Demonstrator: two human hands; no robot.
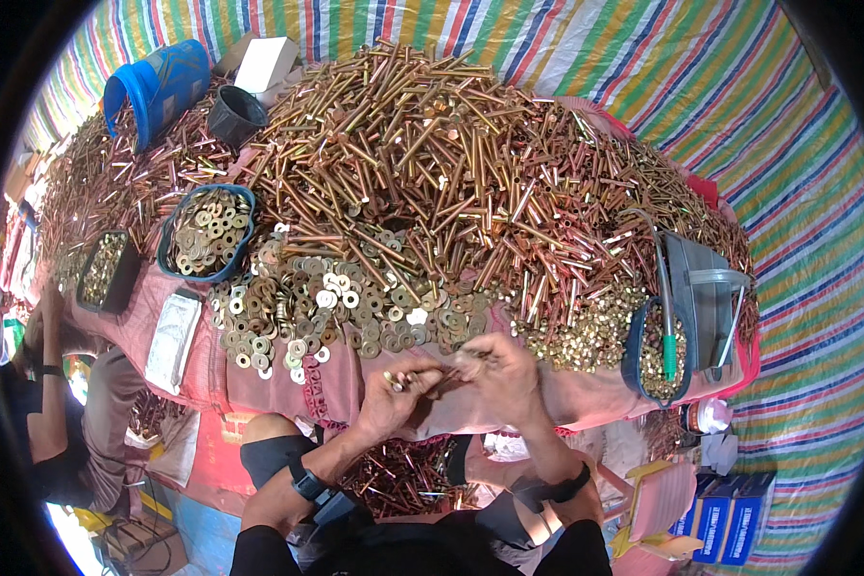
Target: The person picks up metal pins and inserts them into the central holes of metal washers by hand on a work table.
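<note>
My left hand (pixel 390 403) is closed around a brass-coloured bolt (pixel 396 383), one end of which shows between the fingers. Close beside it on the right, my right hand (pixel 505 376) is curled with its fingertips at the left hand's fingers. It is slightly blurred, and what it pinches is too small to make out. Both hands are above the front edge of the cloth-covered work surface (pixel 269 394). Just beyond them lie loose flat washers (pixel 336 298), with a heap of long bolts (pixel 403 144) behind. Small nuts (pixel 586 341) are spread to the right.
A blue-rimmed tub of washers (pixel 209 230), a dark tray of nuts (pixel 106 269) and a white box (pixel 175 336) stand left. At right are a nut-filled tub (pixel 660 355) and a grey scoop-like container (pixel 706 298). A blue bucket (pixel 158 91) lies behind. Another person's arm (pixel 50 384) shows far left.
</note>
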